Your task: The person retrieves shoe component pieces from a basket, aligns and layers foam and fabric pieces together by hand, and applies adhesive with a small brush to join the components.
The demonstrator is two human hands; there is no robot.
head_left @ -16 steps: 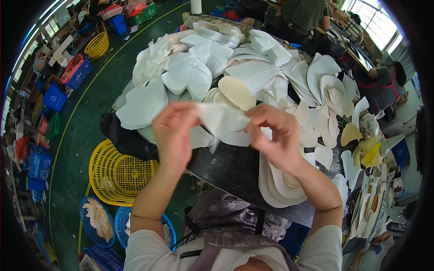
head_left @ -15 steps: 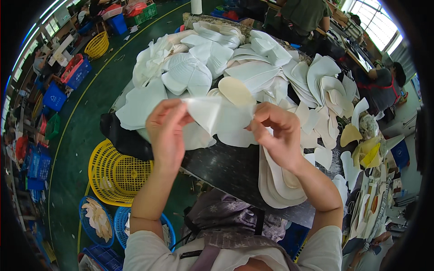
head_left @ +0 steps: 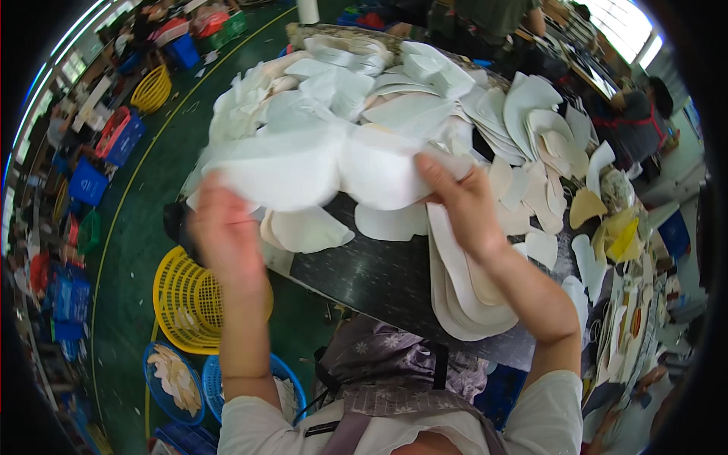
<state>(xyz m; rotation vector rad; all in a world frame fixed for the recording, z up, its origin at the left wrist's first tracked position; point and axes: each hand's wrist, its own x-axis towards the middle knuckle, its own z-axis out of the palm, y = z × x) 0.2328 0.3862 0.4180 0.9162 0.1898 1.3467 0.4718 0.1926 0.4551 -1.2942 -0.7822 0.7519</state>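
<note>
Between my hands, above the dark tabletop [head_left: 356, 280], stretches a thin white sheet piece [head_left: 284, 171] with two rounded lobes that meet in a narrow middle. Whether it is one piece or two touching is not clear. My left hand [head_left: 227, 235], smeared by motion, is closed on its left end. At the right end my right hand [head_left: 466, 205] pinches it, thumb on top. Behind it rises a heap of pale curved sheet pieces [head_left: 409, 114]. Below my right hand lies a stack of long, round-ended white pieces [head_left: 459, 318]. Two loose pale pieces, one of them a cut piece [head_left: 390, 224], rest under the sheet.
A yellow plastic basket [head_left: 171, 303] stands on the floor at left. Nearer are a blue basket [head_left: 155, 379] of cream scraps and another blue basket [head_left: 292, 371]. More cut pieces [head_left: 542, 250] cover the table's right side. A person [head_left: 637, 121] sits far right.
My left hand has moved left and down, away from my right. The sheet, folded and narrow before, now spreads wide with two lobes showing. My view has shifted slightly.
</note>
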